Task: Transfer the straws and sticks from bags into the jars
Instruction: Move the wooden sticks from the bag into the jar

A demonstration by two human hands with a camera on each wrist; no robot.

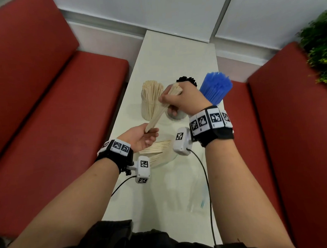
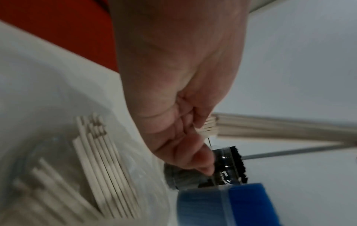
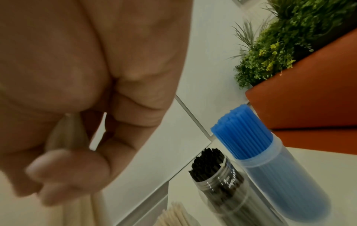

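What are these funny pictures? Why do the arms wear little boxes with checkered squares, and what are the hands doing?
Those are a person's two hands, no machine. The wide picture comes from a camera on the head; the other two come from white box cameras at the wrists. The right hand and left hand hold one bundle of wooden sticks between them. On the table stand a jar of wooden sticks, a jar of black straws and a jar of blue straws. A clear bag with more sticks lies near the left hand.

A narrow white table (image 1: 174,56) runs between two red benches (image 1: 55,113), a green plant (image 1: 319,45) behind the right one.
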